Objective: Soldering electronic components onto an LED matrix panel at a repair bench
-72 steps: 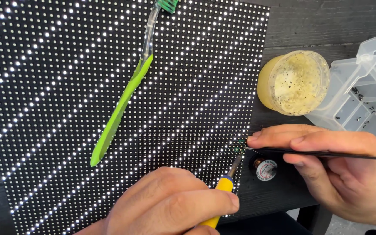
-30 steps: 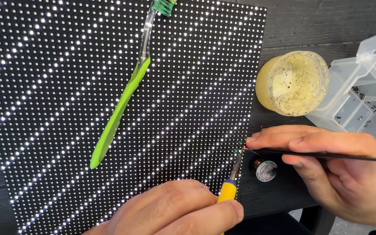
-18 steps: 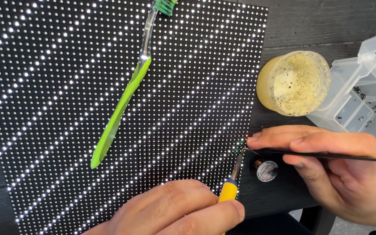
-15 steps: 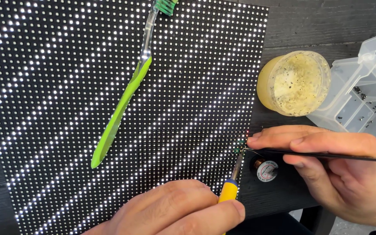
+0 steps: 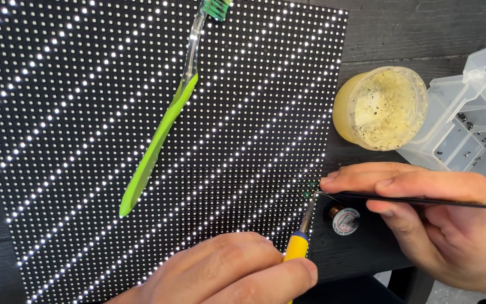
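I count two hands: my left hand (image 5: 226, 276) and my right hand (image 5: 434, 225). Each carries one tool, so two tools in all: one yellow-handled soldering iron (image 5: 299, 242) and one pair of black tweezers (image 5: 423, 200). There is one lit LED panel (image 5: 85, 112), with one green toothbrush (image 5: 164, 118) on it. On the counter (image 5: 423, 28) I see one yellow paste tub (image 5: 383, 107), one clear compartment box (image 5: 473, 124) and one small solder spool (image 5: 345, 219).
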